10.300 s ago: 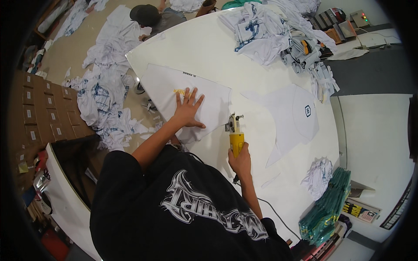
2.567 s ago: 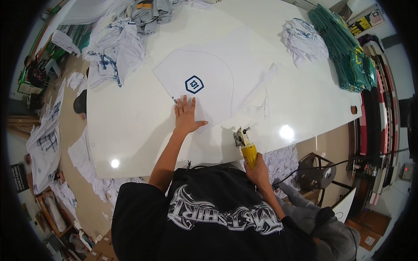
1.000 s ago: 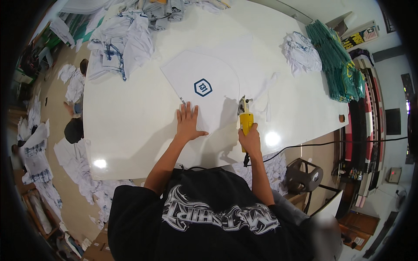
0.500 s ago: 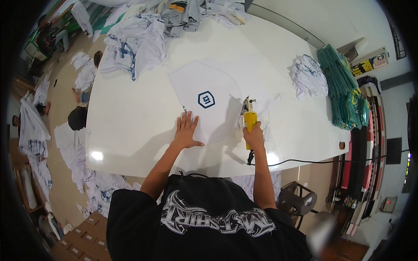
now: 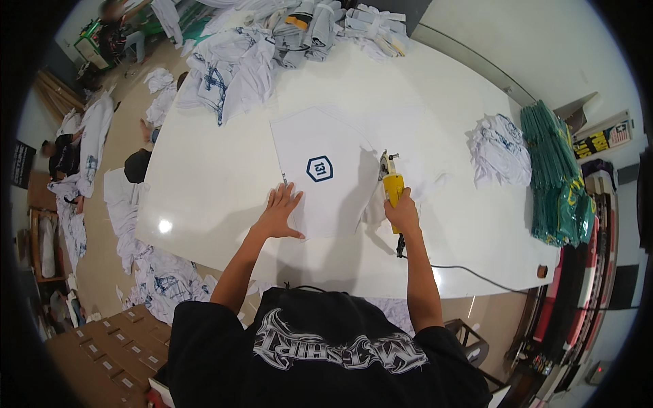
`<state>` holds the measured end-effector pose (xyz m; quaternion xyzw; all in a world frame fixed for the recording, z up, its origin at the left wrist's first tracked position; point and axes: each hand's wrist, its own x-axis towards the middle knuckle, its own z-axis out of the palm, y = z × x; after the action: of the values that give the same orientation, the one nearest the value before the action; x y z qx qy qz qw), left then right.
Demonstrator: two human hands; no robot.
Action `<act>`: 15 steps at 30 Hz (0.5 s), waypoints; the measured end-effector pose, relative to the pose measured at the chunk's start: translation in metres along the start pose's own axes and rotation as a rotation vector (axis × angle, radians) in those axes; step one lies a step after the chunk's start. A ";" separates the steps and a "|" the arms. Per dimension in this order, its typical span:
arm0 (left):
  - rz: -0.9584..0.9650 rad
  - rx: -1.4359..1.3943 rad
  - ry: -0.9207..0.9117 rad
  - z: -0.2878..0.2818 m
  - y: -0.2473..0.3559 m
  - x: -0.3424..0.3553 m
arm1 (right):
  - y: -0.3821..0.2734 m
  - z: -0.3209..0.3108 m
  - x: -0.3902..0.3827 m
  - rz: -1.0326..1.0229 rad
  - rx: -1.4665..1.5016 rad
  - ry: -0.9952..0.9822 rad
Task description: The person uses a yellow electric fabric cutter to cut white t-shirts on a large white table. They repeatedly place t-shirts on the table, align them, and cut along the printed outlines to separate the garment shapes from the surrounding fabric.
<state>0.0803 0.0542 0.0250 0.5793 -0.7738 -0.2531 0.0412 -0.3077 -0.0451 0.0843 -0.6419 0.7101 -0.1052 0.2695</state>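
Note:
A white fabric panel (image 5: 326, 211) lies flat on the white table, bearing a dark blue hexagonal emblem (image 5: 319, 168). My left hand (image 5: 275, 212) rests on the panel's lower left edge, fingers spread and stretched out. In my right hand (image 5: 404, 212) is a yellow electric rotary cutter (image 5: 393, 188), fingers wrapped round its body. The cutter's metal blade head is at the panel's right edge. Crumpled white fabric (image 5: 374, 209) lies just left of the cutter body, partly in shadow. A black cord (image 5: 469, 270) runs from the cutter's rear toward the right.
The white table (image 5: 204, 177) carries printed white fabric (image 5: 231, 64) and folded grey garments (image 5: 306, 34) at the back. To the right sit a crumpled white bundle (image 5: 500, 149) and stacked green garments (image 5: 554, 177). Cardboard boxes (image 5: 109, 353) stand lower left. Other people sit at the left.
The whole view has shifted slightly. Relative to the emblem, the cutter is a little farther from me, and my left hand has slid slightly left. Both hands keep their poses.

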 end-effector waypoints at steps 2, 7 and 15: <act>-0.007 -0.010 -0.001 -0.003 0.002 0.002 | 0.000 -0.009 0.014 0.002 -0.020 -0.050; -0.095 0.030 -0.067 -0.011 0.018 0.005 | 0.008 -0.022 0.045 -0.110 -0.042 -0.083; -0.148 -0.013 -0.068 -0.019 0.031 0.008 | 0.010 -0.042 0.096 -0.258 -0.087 -0.190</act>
<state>0.0570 0.0468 0.0535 0.6258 -0.7281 -0.2799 -0.0001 -0.3407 -0.1448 0.0907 -0.7461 0.5968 -0.0468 0.2915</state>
